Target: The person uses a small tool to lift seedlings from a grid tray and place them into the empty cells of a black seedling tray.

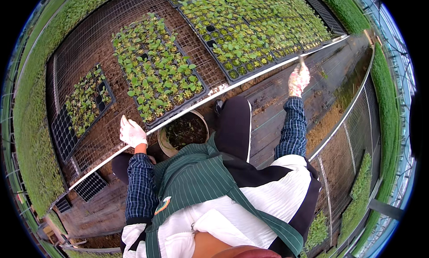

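Note:
My left hand [131,132], in a white glove, is over the near edge of the mesh bench, close to the left corner of a black plug tray of seedlings [161,70]; whether it holds anything I cannot tell. My right hand [299,78], in a patterned glove, is raised at the right beside the bench's white rail [254,76]. A small thin thing sticks up blurred from its fingers; what it is I cannot tell. Further seedling trays [248,33] stand side by side behind the rail, with a few empty cells.
A round bucket [182,132] with dark soil and plant scraps stands under the rail, by my knees. On the left lie a partly filled tray [88,100] and an empty plug tray [63,134]. Another mesh bench [342,150] runs along the right, across a ground-sheet aisle [268,114].

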Motion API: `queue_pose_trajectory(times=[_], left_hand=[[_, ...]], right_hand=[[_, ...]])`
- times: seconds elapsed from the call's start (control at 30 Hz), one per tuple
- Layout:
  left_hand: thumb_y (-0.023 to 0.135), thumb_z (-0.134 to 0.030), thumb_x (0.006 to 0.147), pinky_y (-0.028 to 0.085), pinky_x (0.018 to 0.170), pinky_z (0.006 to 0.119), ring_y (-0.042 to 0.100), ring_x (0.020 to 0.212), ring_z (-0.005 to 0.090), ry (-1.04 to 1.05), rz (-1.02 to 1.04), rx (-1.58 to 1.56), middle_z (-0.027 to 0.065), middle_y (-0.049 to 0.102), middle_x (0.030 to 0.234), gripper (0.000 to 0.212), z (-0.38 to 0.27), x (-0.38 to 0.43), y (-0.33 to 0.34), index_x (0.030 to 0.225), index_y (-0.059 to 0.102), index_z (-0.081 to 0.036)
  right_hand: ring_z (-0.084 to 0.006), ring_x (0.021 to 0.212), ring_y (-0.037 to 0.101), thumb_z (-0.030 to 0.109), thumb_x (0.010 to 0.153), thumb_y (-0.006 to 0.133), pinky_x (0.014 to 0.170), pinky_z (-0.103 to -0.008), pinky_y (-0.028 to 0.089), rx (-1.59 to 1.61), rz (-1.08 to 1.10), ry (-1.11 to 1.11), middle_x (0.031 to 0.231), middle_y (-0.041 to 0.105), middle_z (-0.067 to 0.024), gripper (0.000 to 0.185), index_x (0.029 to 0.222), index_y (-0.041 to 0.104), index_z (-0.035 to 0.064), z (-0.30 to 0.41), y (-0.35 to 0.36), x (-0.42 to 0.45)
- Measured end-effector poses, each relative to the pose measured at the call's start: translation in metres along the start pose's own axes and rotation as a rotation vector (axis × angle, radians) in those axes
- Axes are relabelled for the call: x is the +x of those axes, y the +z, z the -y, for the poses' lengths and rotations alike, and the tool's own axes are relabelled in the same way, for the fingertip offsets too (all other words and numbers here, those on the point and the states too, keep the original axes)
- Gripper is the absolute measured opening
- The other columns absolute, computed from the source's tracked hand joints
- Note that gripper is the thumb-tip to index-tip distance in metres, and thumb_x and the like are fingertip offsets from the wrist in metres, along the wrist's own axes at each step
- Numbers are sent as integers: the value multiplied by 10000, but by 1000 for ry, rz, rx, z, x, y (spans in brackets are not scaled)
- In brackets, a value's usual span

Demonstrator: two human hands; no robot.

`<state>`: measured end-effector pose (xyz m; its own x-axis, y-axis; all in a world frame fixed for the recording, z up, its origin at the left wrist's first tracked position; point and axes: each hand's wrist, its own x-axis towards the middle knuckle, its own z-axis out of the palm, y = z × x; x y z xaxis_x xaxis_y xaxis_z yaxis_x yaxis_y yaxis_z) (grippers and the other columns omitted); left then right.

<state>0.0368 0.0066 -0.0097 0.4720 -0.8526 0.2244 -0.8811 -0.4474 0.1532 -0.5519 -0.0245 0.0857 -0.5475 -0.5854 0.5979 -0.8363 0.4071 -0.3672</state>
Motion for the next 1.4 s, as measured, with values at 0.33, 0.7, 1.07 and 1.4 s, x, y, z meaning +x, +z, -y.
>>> queue_pose_trajectory(times=[0.33, 0.7, 1.07, 1.4], left_hand=[[423, -274, 958, 359, 960, 410, 559, 1084, 248, -21, 17, -11, 53, 543, 1305, 376, 1, 1, 0, 1268, 540, -97], [450, -263, 939, 357, 956, 400, 568, 1070, 245, -22, -21, -27, 60, 575, 1263, 360, 5, 0, 3, 1245, 565, -112], [453, -276, 933, 366, 948, 394, 579, 1046, 238, -20, -42, 18, 47, 605, 1215, 351, 11, 0, 5, 1226, 594, -142], [456, -271, 928, 354, 954, 387, 576, 1044, 220, -20, -28, 8, 32, 617, 1186, 343, 6, 2, 8, 1214, 604, -152]], right_hand=[[-191, 1027, 640, 212, 987, 480, 899, -303, 509, 1003, 159, 100, 1163, 657, -90, 287, 1213, 621, 106, 35, 10, 6], [-115, 918, 642, 157, 966, 520, 787, -248, 493, 678, 528, -17, 1062, 697, -54, 234, 1142, 671, 126, 80, 33, 9], [-157, 831, 679, 387, 990, 434, 742, -310, 521, 736, 435, -51, 924, 716, -66, 361, 1084, 694, 154, 111, 26, -2], [-316, 811, 660, 213, 916, 543, 726, -403, 520, 409, 389, -464, 877, 692, -134, 202, 1036, 699, 165, 175, 78, -15]])
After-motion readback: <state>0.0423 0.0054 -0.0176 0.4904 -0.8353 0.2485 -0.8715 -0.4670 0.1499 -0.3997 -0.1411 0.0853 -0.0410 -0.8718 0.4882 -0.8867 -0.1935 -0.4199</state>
